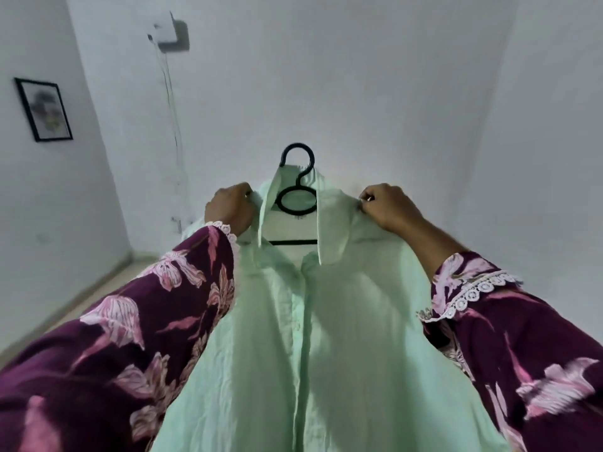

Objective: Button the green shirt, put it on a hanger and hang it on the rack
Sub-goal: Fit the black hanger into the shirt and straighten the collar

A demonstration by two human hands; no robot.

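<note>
The pale green shirt [326,337] hangs in front of me on a black hanger [296,200], whose hook and ring rise out of the open collar. Its front placket is closed below the collar, with small buttons showing. My left hand [230,208] grips the shirt at its left shoulder. My right hand [390,203] pinches the fabric at the right shoulder beside the collar. Both arms wear purple floral sleeves. No rack is in view.
A white wall stands straight ahead, with a white box [168,32] mounted high on it and a cable running down from it. A framed picture [44,109] hangs on the left wall. A strip of pale floor [65,308] shows at lower left.
</note>
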